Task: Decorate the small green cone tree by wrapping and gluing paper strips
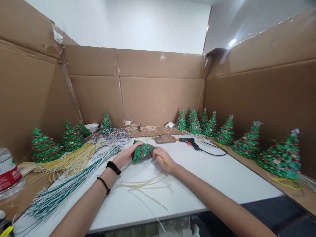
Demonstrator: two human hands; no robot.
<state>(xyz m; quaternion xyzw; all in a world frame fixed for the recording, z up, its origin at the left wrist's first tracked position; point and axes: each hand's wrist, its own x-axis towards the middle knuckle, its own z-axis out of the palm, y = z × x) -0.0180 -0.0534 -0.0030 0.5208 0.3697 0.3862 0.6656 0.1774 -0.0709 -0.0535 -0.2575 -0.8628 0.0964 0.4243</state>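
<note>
Tree in hand (142,152): between the two hands, over the white tabletop (197,184), lying on its side; whether it touches the surface is hard to tell.
Long axis: roughly crosswise, the broad end toward the left, the narrow end toward the right.
Left hand (128,154): wrapped over the broad end, gripping it.
Right hand (163,160): at the narrow end, fingers curled round what looks like a yellow strip (166,162); fingertips seem to meet the tree, though the exact contact is hidden.
Nearer hand: neither clearly; each is at its own end.
Loose yellow strands (142,186): on the tabletop, nearer the wearer than the tree.
Glue gun (189,141): beyond the right hand, apart from it, its nozzle by a brown slab (165,139).
</note>
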